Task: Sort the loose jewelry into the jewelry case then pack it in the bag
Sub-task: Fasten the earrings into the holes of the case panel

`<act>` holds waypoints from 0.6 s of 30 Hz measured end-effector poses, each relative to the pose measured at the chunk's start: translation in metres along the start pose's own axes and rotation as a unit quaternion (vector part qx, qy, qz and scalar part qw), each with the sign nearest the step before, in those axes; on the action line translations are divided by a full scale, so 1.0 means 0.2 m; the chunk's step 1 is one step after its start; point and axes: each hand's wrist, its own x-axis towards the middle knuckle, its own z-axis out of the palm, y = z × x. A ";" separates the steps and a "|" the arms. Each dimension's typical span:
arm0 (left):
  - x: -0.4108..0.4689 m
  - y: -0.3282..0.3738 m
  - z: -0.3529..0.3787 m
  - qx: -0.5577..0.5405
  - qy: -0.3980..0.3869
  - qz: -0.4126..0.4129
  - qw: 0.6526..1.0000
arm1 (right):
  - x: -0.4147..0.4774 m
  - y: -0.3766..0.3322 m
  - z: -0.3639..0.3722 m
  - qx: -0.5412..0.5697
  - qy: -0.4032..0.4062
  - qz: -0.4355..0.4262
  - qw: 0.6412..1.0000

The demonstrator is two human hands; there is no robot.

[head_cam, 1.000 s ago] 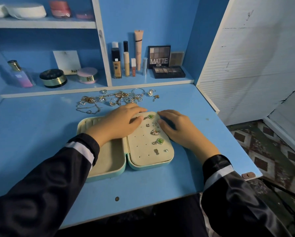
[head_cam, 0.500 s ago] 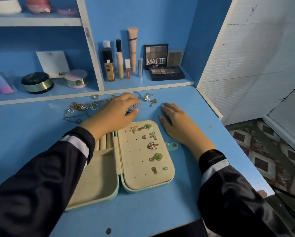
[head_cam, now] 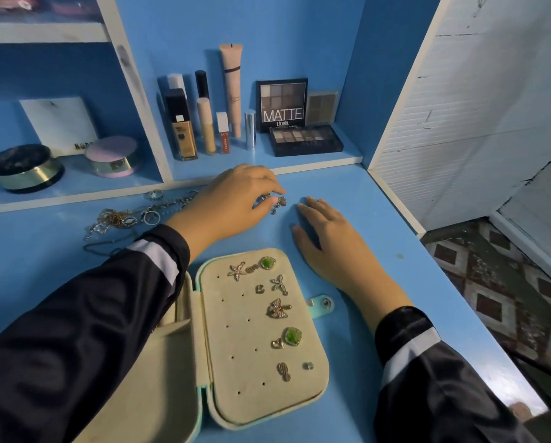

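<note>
Pinching a little earring [head_cam: 279,202], the left hand [head_cam: 236,201] is curled up; just beside it, the right hand [head_cam: 327,243] lies flat.

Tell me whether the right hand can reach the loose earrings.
Probably yes: the right hand lies flat beside the loose earrings, bare desk between, though the left hand curls over them.
</note>
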 end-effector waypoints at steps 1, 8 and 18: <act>0.01 0.00 0.00 0.016 0.000 0.007 1.000 | 0.00 0.00 0.00 0.004 0.001 0.000 1.000; 0.02 -0.02 0.02 0.050 -0.007 0.020 0.999 | 0.00 0.02 0.01 0.032 -0.003 0.014 0.999; 0.03 -0.04 0.03 0.011 0.005 0.046 0.999 | 0.00 0.02 0.00 0.032 -0.009 0.018 0.999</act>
